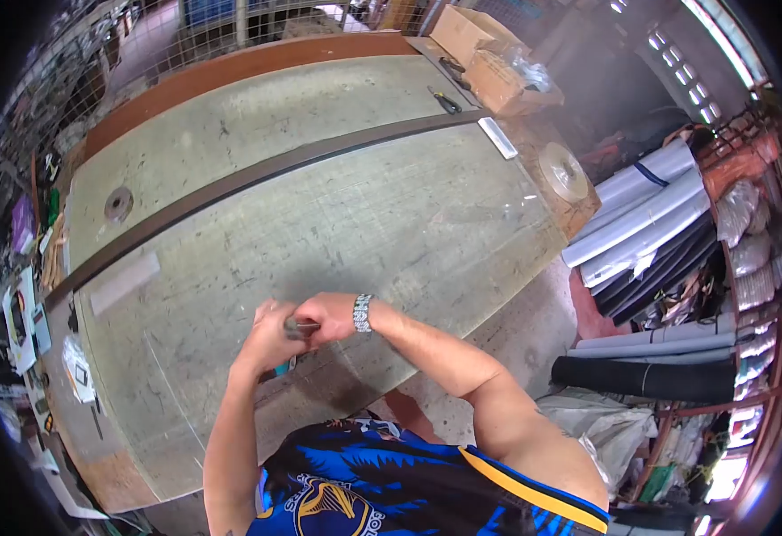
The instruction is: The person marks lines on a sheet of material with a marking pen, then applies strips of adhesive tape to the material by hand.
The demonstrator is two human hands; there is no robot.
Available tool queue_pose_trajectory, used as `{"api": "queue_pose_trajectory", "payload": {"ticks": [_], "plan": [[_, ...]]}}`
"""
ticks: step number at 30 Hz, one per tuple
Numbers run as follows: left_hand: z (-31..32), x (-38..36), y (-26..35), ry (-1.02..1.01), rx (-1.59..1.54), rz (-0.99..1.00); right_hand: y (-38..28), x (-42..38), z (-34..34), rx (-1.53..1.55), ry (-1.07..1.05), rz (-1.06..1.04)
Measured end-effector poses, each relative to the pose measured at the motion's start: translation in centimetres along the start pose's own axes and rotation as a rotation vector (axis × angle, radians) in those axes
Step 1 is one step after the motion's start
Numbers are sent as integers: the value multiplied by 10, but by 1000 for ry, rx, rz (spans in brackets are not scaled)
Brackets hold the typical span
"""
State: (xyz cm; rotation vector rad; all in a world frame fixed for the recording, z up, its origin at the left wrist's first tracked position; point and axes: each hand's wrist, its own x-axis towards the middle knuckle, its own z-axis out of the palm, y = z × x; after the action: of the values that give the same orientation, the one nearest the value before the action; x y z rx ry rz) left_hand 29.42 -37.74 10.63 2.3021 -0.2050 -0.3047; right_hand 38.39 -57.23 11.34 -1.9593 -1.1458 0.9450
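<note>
My left hand [275,329] and my right hand [330,316] meet over the near edge of the large worktable [346,214]. Both are closed, with fingers curled close together. Between them shows a small dark, metallic-looking piece [300,329], too blurred and covered to name. A bit of teal [284,367] is visible just below my left hand; what it belongs to is hidden. A patterned band [362,314] circles my right wrist.
A long dark bar [257,183] crosses the table. A round metal disc [119,205], a pale strip [125,282], a white block [498,138] and black-and-yellow pliers [446,102] lie on it. Cardboard boxes [498,82] stand at the far corner; rolled sheets [641,210] are stacked right.
</note>
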Motion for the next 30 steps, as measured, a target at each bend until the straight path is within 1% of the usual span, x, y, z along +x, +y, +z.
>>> {"api": "queue_pose_trajectory", "payload": {"ticks": [3, 6, 9, 10, 11, 12, 13, 14, 15, 16, 18, 19, 21, 23, 24, 25, 27, 30], "plan": [[-47, -33, 21, -182, -267, -266, -39, -7, -21, 62, -8, -97], [-70, -91, -14, 7, -678, -214, -77, -21, -47, 149, -23, -221], [-123, -150, -31, 111, -548, -289, -121, -31, -66, 169, -34, -166], [-139, -173, -41, 166, -494, -327, -138, -35, -66, 327, -14, -80], [-155, -199, -54, 222, -387, -357, -155, -34, -68, 386, 33, -105], [-168, -223, -57, 293, -412, -352, -176, -32, -67, 321, 87, -172], [-181, -247, -66, 340, -482, -379, -193, -29, -73, 129, 90, -161], [-194, -273, -84, 353, -516, -377, -214, -27, -68, 106, 131, -165], [-203, -297, -95, 417, -572, -363, -233, -23, -61, 102, 164, -129], [-210, -315, -108, 478, -635, -324, -239, -11, -51, 120, 164, -120], [-230, -356, -145, 489, -607, -350, -247, 13, -36, 126, 177, -81], [-233, -369, -163, 493, -601, -363, -237, 29, -24, 189, 173, -10], [-228, -382, -191, 523, -534, -438, -204, 69, 3, 229, 111, 52], [-216, -393, -233, 536, -412, -501, -149, 103, 34, 244, 58, 139], [-209, -394, -252, 518, -324, -513, -115, 117, 50, 271, 35, 146], [-201, -393, -267, 492, -236, -525, -89, 126, 64, 244, 33, 221], [-177, -387, -300, 597, -270, -559, -49, 138, 88, 103, 73, 260], [-150, -375, -319, 782, -112, -630, -32, 144, 110, 27, 128, 295]]}}
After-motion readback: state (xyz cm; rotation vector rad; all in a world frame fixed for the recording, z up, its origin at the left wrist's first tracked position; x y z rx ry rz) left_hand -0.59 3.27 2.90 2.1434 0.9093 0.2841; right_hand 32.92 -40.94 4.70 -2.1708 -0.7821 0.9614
